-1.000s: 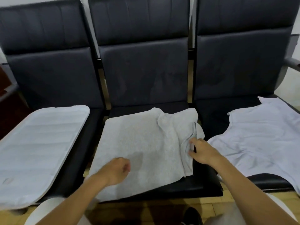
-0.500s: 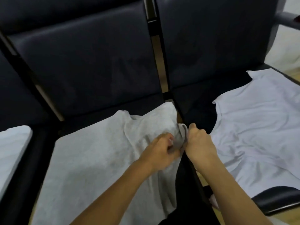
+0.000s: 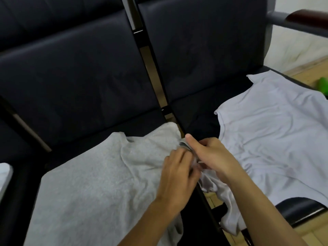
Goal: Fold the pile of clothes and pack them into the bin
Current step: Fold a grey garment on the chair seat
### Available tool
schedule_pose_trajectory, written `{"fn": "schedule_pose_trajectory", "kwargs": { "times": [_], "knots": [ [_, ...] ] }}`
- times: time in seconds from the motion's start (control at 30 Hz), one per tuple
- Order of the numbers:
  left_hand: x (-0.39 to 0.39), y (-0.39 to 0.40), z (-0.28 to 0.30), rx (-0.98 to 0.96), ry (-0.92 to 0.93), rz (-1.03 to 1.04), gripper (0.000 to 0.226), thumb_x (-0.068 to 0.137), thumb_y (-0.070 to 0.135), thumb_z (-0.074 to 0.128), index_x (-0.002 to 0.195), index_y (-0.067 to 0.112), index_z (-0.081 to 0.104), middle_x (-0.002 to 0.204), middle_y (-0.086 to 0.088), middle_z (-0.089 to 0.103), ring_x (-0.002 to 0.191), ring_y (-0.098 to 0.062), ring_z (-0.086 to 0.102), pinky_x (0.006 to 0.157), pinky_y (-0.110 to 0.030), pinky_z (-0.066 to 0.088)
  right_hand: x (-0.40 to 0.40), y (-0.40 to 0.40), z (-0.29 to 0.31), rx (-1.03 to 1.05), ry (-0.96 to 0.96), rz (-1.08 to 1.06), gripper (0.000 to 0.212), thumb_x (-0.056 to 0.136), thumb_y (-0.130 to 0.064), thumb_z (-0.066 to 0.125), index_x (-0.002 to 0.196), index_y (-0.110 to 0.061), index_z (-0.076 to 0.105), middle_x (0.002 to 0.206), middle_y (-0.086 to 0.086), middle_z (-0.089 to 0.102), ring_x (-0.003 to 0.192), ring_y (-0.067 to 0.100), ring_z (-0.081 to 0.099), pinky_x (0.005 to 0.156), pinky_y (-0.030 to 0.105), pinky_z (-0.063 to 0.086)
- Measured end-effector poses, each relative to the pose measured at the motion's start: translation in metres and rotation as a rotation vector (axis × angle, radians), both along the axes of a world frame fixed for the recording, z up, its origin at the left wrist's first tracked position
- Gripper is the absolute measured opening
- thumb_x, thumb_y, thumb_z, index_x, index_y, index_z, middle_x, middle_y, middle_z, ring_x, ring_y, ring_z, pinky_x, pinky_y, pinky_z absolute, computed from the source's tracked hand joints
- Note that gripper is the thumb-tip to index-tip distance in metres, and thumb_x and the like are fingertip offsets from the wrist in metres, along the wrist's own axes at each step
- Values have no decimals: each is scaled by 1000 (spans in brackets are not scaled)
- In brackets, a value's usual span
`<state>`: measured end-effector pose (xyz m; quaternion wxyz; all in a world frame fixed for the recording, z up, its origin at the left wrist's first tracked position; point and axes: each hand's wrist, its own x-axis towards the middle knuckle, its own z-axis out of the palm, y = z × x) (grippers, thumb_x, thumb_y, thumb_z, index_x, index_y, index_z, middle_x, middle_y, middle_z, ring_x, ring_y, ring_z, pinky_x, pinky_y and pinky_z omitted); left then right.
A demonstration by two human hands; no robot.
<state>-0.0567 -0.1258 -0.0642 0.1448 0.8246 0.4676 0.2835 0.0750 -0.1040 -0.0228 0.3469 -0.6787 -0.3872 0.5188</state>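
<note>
A light grey shirt (image 3: 92, 183) lies spread on the middle seat of a row of dark chairs. Its right edge is bunched up between both hands. My left hand (image 3: 177, 173) pinches the grey cloth at that edge. My right hand (image 3: 211, 157) grips the same bunched edge from the right, thumb pointing up. A white sleeveless shirt (image 3: 276, 132) lies flat on the right seat, and part of it hangs down under my right forearm. The white bin lid (image 3: 4, 176) shows only as a corner at the far left.
Dark padded backrests (image 3: 79, 77) rise behind the seats, with a metal gap (image 3: 150, 55) between them. An armrest (image 3: 298, 22) sticks out at the top right. A green object (image 3: 323, 86) lies on the wooden floor behind the right seat.
My left hand moved from the shirt's front left across to its right edge, joining my right hand there. The view swung right and closer, so the bin lid slid almost out of frame.
</note>
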Motion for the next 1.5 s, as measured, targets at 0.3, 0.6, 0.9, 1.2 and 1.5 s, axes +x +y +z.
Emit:
{"fn": "schedule_pose_trajectory", "kwargs": {
  "times": [0.3,0.6,0.9,1.2,1.5],
  "knots": [
    [-22,19,15,-472,-351,-140,17,102,16,50,109,19,65,117,18,61,110,1,58,91,-15,46,37,-14,7,-36,-82,81,38,87,5,56,113,-23,57,71,9,67,61,13,64,63,24,49],
    [10,147,0,-383,754,109,64,85,51,63,137,21,43,138,-3,42,129,-27,32,105,-43,29,21,-12,-8,-103,-611,202,38,92,-47,61,96,-12,49,101,8,55,94,27,57,72,28,37],
    [26,163,10,-489,767,105,45,98,11,52,140,16,37,139,-13,33,118,-33,45,95,-44,48,0,-13,-21,-79,-856,494,19,99,-15,49,118,-16,51,116,4,54,113,22,58,75,25,34],
    [15,188,70,-496,652,123,17,93,19,61,108,12,64,108,-7,62,94,-22,61,74,-30,49,42,-13,1,-63,-720,117,15,95,-6,45,106,-16,44,84,-2,38,83,19,44,69,28,35],
    [57,205,89,-400,90,33,17,92,14,65,89,17,48,78,-2,53,71,-14,48,63,-29,44,74,-11,2,141,-564,-267,15,97,-17,50,102,-12,63,82,3,59,68,20,54,53,27,39]
  ]
}}
